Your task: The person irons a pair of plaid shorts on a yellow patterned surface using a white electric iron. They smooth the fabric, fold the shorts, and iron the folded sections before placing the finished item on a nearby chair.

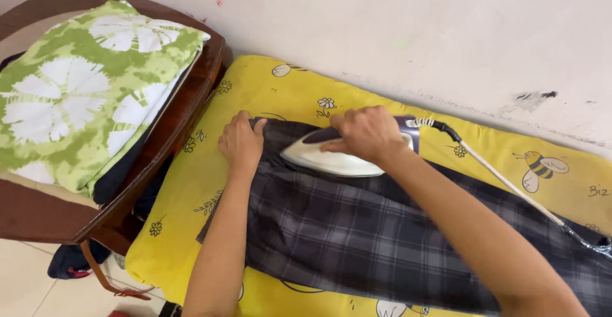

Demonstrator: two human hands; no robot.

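Head view looks down on my right hand [364, 133], which is closed around the handle of the iron [347, 154], and on my left hand [240, 142], which lies flat with fingers together, pressing the end of the plaid cloth [382, 234] against the padding. The cloth is dark grey with a paler check and stretches from just under my left palm toward the lower right, spread over the yellow mat [191, 196] printed with bees and small flowers. The iron sits on the cloth close to that pinned end, its pointed nose turned toward my left hand, and its white cord [503, 180] trails off to the right across the mat. To do this well, I judge that the left hand should keep the fabric taut and stay clear of the hot plate, that the strokes should be slow and even along the weave, and that the cord should be kept off the pressed part. There is no real container in sight; the nearest thing to one is the wooden chair [185, 110] beside the mat, whose seat holds a folded green and white tie-dye cloth [89, 94] on top of darker clothes that I cannot make out.
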